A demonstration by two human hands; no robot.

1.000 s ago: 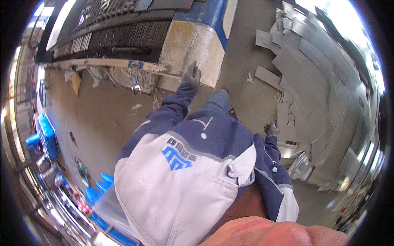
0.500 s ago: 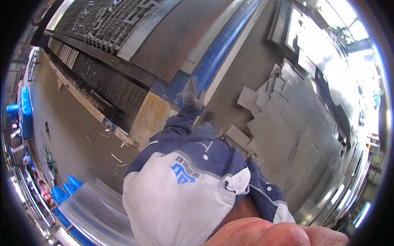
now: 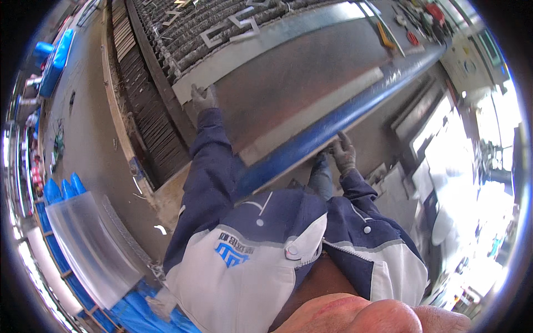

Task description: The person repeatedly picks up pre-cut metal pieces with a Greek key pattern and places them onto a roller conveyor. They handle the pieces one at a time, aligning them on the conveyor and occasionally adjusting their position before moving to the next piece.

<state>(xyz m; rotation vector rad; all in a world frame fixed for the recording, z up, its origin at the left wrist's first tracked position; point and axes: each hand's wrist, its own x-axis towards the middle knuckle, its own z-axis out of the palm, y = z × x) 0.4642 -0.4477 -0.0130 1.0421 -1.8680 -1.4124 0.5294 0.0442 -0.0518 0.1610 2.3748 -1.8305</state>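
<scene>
right hand (image 3: 344, 152) half hidden under blue rail (image 3: 333, 127)

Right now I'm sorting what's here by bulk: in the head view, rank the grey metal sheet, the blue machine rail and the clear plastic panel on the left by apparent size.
1. Grey metal sheet, largest.
2. Blue machine rail, long but thin.
3. Clear plastic panel, smallest, though fisheye bending near the rim makes this unsure.

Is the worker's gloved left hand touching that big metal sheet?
Touching. The head view shows the gloved left hand pressed flat on the corner of the metal sheet.
</scene>
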